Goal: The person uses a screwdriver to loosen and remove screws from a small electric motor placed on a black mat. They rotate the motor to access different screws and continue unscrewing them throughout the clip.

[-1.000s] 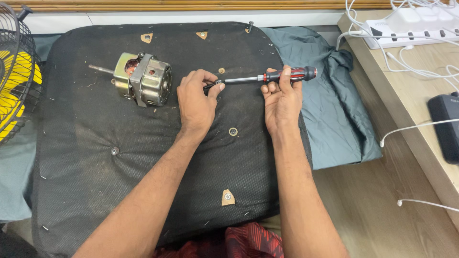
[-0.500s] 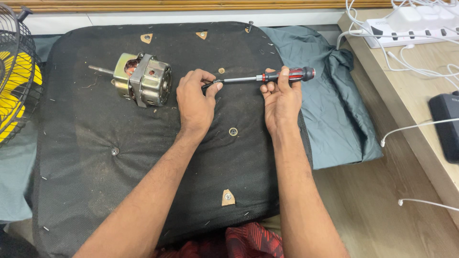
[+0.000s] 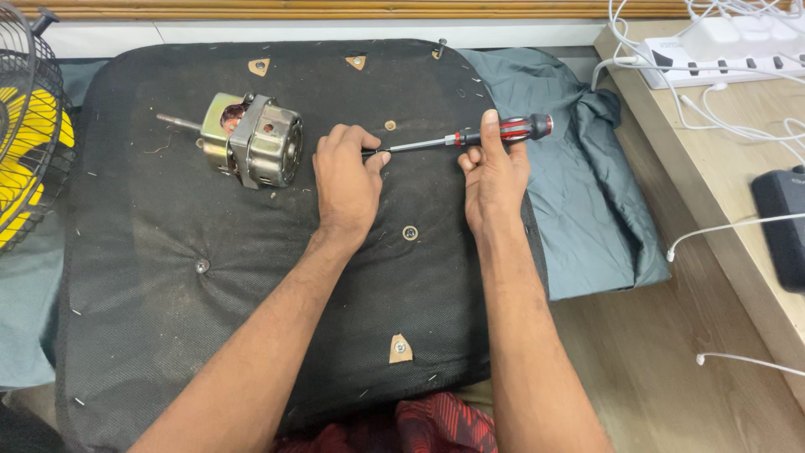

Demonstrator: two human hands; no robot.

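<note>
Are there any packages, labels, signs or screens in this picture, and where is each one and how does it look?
No package, sign or lit screen shows.
Dark device: flat, rounded black slab at the right edge of the wooden bench, cut off by the frame; whether it has a screen cannot be told.
Power strip: long white block at the top right, with white plugs and cables; no label can be made out.

yellow fan (image 3: pixel 21 159), power strip (image 3: pixel 721 52)

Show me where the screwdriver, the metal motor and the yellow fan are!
screwdriver (image 3: pixel 513 128): head view, on its red and black handle.
metal motor (image 3: pixel 267 151): head view, on the silver end housing.
yellow fan (image 3: pixel 33 126): head view, on a yellow blade behind the black wire guard.
</note>
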